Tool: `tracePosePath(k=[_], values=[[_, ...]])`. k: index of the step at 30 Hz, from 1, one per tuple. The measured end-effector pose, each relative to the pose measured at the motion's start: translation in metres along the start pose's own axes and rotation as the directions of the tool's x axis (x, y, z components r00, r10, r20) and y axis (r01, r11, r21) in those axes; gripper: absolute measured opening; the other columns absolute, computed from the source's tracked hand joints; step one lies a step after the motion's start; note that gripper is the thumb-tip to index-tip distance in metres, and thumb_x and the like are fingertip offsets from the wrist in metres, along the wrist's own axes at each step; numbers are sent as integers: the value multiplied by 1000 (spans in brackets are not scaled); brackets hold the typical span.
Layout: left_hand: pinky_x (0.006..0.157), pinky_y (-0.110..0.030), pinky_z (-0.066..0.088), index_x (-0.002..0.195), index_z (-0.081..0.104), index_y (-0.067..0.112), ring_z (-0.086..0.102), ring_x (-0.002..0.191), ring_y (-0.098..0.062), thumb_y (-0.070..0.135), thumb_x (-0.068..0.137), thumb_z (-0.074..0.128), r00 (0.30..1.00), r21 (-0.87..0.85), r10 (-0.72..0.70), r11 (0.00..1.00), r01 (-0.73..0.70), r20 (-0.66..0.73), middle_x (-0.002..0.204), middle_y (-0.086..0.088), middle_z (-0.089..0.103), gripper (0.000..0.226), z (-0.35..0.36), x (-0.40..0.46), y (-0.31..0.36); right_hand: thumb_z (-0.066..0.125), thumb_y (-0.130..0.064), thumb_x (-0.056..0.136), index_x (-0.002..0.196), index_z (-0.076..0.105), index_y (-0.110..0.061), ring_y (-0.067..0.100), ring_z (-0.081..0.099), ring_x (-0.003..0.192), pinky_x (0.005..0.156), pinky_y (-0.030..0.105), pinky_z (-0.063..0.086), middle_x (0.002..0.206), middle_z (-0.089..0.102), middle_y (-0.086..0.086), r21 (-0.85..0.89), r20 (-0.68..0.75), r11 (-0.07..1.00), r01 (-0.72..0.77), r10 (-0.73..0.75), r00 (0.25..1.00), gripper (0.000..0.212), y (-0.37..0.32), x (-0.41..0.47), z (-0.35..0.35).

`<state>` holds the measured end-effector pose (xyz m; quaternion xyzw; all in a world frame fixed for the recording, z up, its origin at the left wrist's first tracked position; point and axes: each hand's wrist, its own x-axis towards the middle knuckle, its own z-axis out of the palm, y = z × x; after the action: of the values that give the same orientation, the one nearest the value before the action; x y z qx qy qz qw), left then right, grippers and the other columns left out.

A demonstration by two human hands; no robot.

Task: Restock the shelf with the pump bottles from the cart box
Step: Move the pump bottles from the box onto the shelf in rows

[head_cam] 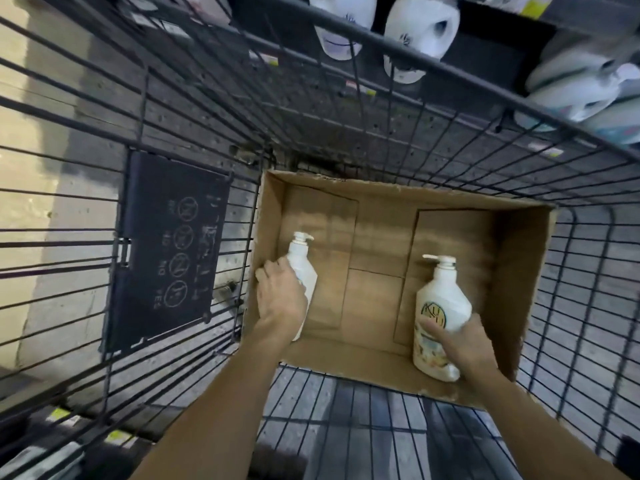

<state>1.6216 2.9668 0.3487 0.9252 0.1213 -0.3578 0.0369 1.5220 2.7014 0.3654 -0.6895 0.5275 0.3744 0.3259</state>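
Reaching down into the cardboard box at the lower middle of the frame, both hands are on the last two bottles visible there. The left hand has its fingers curled round the left bottle near the box's left wall; the right hand wraps the right bottle low down, thumb pressed across the label, the other fingers hidden behind it. Both bottles stand inside the box, pump heads pointing to the top of the frame. The likely trouble is a one-handed lift of a smooth, heavy bottle: the low right grip could let it tip forward or slip. A pump head might also catch the wire cart rim on the way to the shelf at the upper right, where other white bottles already crowd the space
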Motion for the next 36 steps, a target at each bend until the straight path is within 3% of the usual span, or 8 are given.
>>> tracePosePath(k=[3,7,12,17,20,25,29,36], values=[[95,-41,43,122,41,16,49,117,-33,18,77,79,996,-256,18,967,6,91,126,-15,54,59,2,-1,6,85,-41,73,131,42,-6,33,64,101,66,36,53,118,63,17,-15,6,996,89,-89,996,80,-5,-2,-1],[102,-39,40,138,38,13,45,127,-30,27,57,92,979,-380,17,923,63,202,134,-10,49,98,10,7,7,85,-43,73,116,55,-15,21,63,89,68,33,52,103,66,5,-52,61,969,240,-237,970,60,-20,-2,8],[90,-44,49,120,46,24,58,107,-26,45,59,84,942,-434,48,895,107,331,114,-2,61,74,13,5,-2,85,-51,67,116,59,-16,23,69,93,73,38,58,105,72,5,-84,158,966,246,-231,960,66,-48,9,37],[87,-42,54,114,47,26,63,101,-20,45,67,83,961,-618,17,769,164,277,106,3,65,62,-6,-7,-3,87,-58,53,111,59,-20,17,74,88,79,46,62,102,75,0,68,225,958,279,-287,931,75,-60,-3,43],[85,-41,56,115,48,28,67,95,-12,44,68,85,973,-734,39,663,145,228,100,10,68,61,-34,-23,3,89,-52,59,111,59,-24,9,73,87,77,40,63,101,75,-6,163,183,914,371,-397,899,67,-67,-32,17],[80,-33,57,113,50,38,69,95,-4,41,68,85,980,-841,188,539,-46,66,102,13,70,57,-112,-73,35,90,-43,60,104,58,-31,-3,72,82,64,21,60,96,74,-8,275,52,796,540,-573,818,56,-76,-91,-67],[80,-35,59,112,54,42,70,93,-1,41,63,88,957,-865,279,456,-208,-83,102,13,72,60,-179,-134,81,87,-54,47,102,61,-33,3,73,83,65,28,61,92,74,-11,343,-53,701,625,-650,758,64,-64,-139,-160],[71,-24,58,116,58,25,73,92,-8,36,62,88,851,-820,430,338,-462,-302,100,7,76,63,-257,-289,208,92,-29,66,107,65,-30,-4,71,85,63,15,56,95,76,-19,372,-219,498,784,-773,595,49,3,-196,-346]])
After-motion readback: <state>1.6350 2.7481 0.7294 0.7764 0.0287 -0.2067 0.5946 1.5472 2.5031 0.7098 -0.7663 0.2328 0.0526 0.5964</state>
